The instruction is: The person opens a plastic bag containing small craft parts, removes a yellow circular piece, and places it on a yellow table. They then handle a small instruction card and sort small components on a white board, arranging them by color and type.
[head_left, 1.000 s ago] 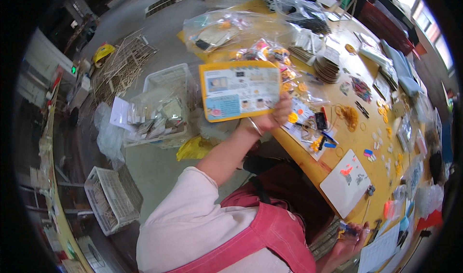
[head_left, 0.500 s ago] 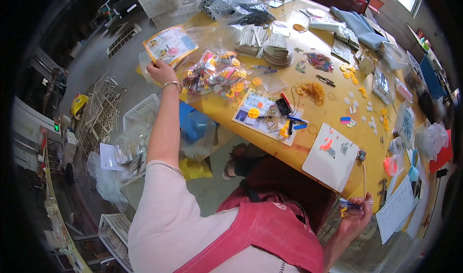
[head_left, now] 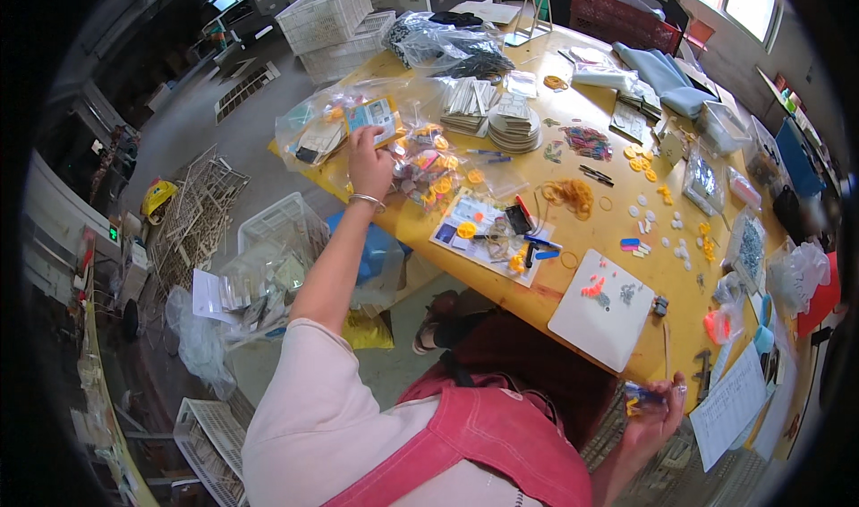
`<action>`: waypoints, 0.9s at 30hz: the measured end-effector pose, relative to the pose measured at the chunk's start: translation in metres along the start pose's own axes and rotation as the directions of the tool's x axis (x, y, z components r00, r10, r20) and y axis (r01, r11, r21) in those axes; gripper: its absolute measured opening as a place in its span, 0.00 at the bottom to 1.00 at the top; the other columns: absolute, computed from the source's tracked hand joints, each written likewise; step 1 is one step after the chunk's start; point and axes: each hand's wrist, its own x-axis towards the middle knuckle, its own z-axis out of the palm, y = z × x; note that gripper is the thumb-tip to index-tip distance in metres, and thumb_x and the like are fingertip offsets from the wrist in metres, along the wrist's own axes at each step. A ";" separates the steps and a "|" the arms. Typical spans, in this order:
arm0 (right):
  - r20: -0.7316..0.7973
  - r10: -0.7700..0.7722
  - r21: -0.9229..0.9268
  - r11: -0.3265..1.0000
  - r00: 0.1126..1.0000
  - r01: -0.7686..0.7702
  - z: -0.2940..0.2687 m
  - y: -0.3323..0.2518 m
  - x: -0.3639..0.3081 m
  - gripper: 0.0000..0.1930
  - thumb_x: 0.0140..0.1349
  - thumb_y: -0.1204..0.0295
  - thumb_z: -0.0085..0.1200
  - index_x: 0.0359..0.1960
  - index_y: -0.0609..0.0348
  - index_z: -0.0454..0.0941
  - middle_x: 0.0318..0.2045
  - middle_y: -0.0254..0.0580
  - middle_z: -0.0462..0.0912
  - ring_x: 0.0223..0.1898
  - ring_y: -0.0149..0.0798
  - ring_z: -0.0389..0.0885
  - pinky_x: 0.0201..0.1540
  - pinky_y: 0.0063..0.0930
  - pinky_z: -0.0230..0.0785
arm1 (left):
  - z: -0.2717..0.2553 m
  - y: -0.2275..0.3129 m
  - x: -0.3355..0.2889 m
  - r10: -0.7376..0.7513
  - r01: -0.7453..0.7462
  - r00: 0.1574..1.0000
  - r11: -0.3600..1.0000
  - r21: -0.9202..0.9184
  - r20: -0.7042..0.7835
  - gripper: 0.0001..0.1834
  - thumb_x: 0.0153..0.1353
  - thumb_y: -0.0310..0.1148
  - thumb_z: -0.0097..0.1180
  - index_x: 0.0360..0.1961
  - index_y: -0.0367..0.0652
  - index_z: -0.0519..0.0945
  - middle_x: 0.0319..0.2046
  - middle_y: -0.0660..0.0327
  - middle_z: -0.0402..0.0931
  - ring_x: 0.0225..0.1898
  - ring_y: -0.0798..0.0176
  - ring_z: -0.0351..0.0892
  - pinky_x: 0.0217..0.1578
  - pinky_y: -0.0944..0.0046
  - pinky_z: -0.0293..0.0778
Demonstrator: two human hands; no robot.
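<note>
My left hand reaches out over the far left of the table, its fingers closed on an orange-edged printed card. Under and beside it lies a clear plastic bag with pale flat pieces inside. Close by is a heap of small bagged parts in orange, pink and white. At the table's near right edge my right hand is closed round a small clear packet with dark blue and yellow contents.
On the yellow table lie a white board with small orange and grey bits, a printed sheet bearing small parts, rubber bands, and stacked round discs. White crates stand left, below the table.
My left hand has moved right and nearer with the printed card, which now shows smaller. The clear bag and pale pieces to its left have come into view. My right hand shifted only slightly.
</note>
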 end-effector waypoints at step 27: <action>0.067 0.019 0.017 1.000 0.998 -0.020 -0.031 -0.031 -0.035 0.27 0.75 0.63 0.49 0.69 0.68 0.67 0.58 0.66 0.81 0.61 0.56 0.82 0.65 0.48 0.75 | -0.061 0.419 -0.285 0.518 0.988 -0.139 0.135 0.080 0.844 0.12 0.73 0.30 0.62 0.53 0.38 0.79 0.43 0.59 0.84 0.44 0.63 0.88 0.45 0.64 0.87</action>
